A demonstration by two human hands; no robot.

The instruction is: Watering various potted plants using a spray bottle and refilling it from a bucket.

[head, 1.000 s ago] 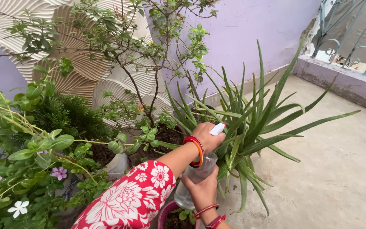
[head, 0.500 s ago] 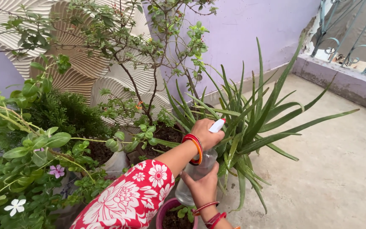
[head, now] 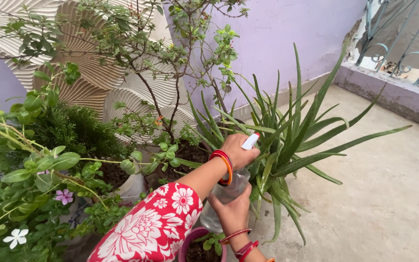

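- Nearest me: right hand (head: 233,213) cups base of clear plastic spray bottle (head: 221,201), above small maroon pot (head: 190,245).
- Left hand (head: 238,150) clenched round its white nozzle head (head: 250,141), aimed at spiky green aloe plant (head: 287,140).
- Progress, my guess: spraying underway; can't tell wet vs dry leaves.
- No labels or signs visible; lilac wall (head: 277,39) blank.

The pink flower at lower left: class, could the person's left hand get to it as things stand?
Probably not at once. The left hand grips the spray bottle's top, away from the pink flower, and leafy stems crowd around the bloom. Letting go and reaching back across looks feasible.
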